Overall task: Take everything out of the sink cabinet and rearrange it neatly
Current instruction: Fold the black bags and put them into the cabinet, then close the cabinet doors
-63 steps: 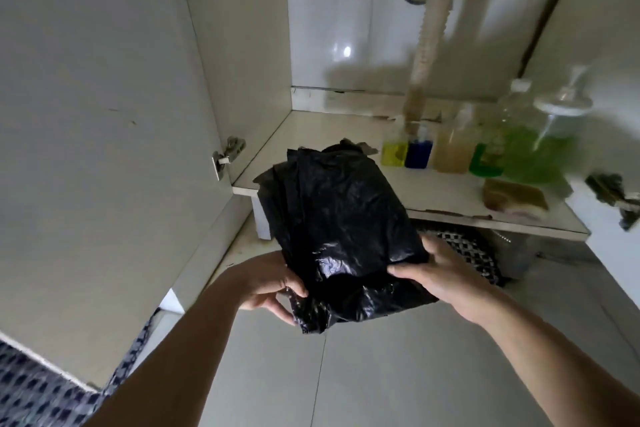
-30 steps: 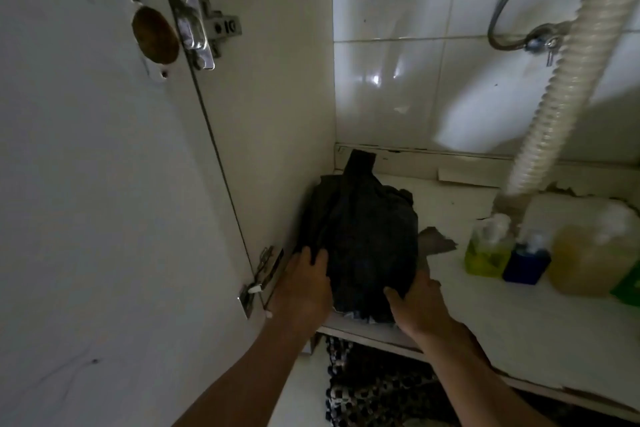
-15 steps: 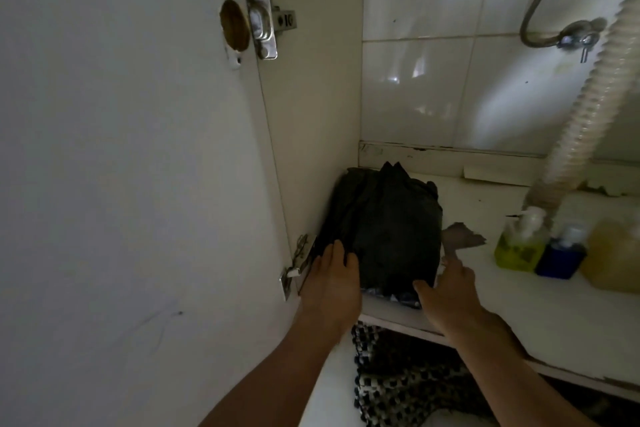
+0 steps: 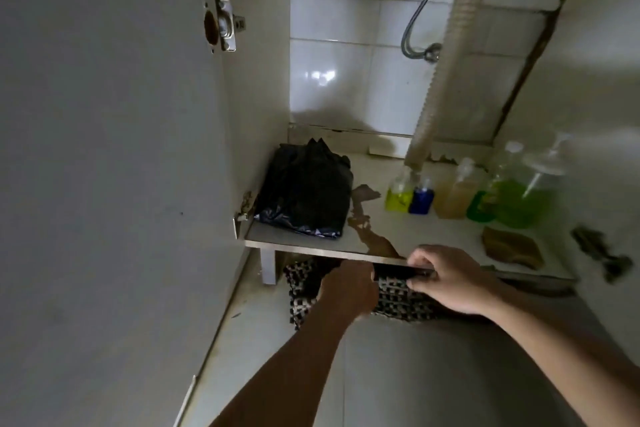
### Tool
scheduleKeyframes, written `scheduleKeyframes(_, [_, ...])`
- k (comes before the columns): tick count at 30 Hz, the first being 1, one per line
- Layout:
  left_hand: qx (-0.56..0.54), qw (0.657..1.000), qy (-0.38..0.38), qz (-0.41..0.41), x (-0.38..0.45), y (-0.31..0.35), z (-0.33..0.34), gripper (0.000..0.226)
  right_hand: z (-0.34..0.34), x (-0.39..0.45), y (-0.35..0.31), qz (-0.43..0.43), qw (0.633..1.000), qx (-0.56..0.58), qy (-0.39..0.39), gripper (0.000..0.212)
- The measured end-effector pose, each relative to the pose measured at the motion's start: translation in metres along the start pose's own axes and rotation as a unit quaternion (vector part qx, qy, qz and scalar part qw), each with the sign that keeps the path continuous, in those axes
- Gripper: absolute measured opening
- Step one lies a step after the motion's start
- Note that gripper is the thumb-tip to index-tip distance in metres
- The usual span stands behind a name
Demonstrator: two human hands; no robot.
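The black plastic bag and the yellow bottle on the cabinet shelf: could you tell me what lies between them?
In the head view, nothing stands between the black plastic bag and the yellow bottle: only bare shelf with a brown patch.

Two bare arms, both seen below the shelf edge (image 4: 311, 248). Left forearm (image 4: 298, 357): uncovered from wrist down to the frame border, deep in shadow, surface detail washed out. Left hand (image 4: 348, 288), just under the shelf edge: only the back and knuckle line visible, fingers hidden. Right forearm (image 4: 554, 350): uncovered likewise, better lit, slim, tapering toward the wrist. Right hand (image 4: 450, 282), level with the shelf edge: bare, thumb and fingers (image 4: 424, 286) visible, knuckles distinct. Nails too blurred to judge.
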State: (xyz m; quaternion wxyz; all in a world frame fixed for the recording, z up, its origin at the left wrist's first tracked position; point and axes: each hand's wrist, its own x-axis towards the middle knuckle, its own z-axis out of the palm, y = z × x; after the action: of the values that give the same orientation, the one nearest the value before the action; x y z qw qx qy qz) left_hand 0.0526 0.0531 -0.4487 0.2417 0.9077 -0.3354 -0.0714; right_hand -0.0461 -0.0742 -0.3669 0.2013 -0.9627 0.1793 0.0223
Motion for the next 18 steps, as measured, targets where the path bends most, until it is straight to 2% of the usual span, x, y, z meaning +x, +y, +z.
scheduleKeyframes(3, [-0.006, 1.000, 0.011, 0.014, -0.007, 0.010, -0.011, 0.024, -0.009, -0.013, 0.003, 0.014, 0.987, 0.138, 0.082, 0.010])
scheduleKeyframes(5, [-0.002, 1.000, 0.020, 0.016, -0.010, 0.012, -0.006, 0.025, 0.008, -0.019, 0.011, 0.001, 0.979, 0.184, 0.086, 0.008])
scheduleKeyframes(8, [0.021, 1.000, 0.008, -0.005, -0.026, 0.016, 0.016, 0.025, 0.049, -0.032, 0.038, -0.022, 0.991, 0.126, 0.024, 0.009])
scheduleKeyframes(11, [0.072, 0.996, -0.045, -0.008, -0.051, 0.018, 0.031, 0.026, 0.064, -0.049, 0.060, -0.013, 0.996, 0.088, 0.002, 0.009])
scheduleKeyframes(14, [0.121, 0.990, -0.067, -0.002, -0.081, 0.018, 0.016, 0.029, 0.054, -0.063, 0.059, -0.007, 0.994, 0.100, 0.031, 0.008])
scheduleKeyframes(16, [0.137, 0.989, -0.051, -0.017, -0.106, 0.021, -0.013, 0.030, 0.039, -0.076, 0.037, -0.032, 0.991, 0.117, 0.052, 0.007])
scheduleKeyframes(18, [0.146, 0.989, -0.017, -0.030, -0.136, 0.024, -0.051, 0.030, 0.026, -0.093, 0.006, -0.076, 0.986, 0.125, 0.074, 0.017])
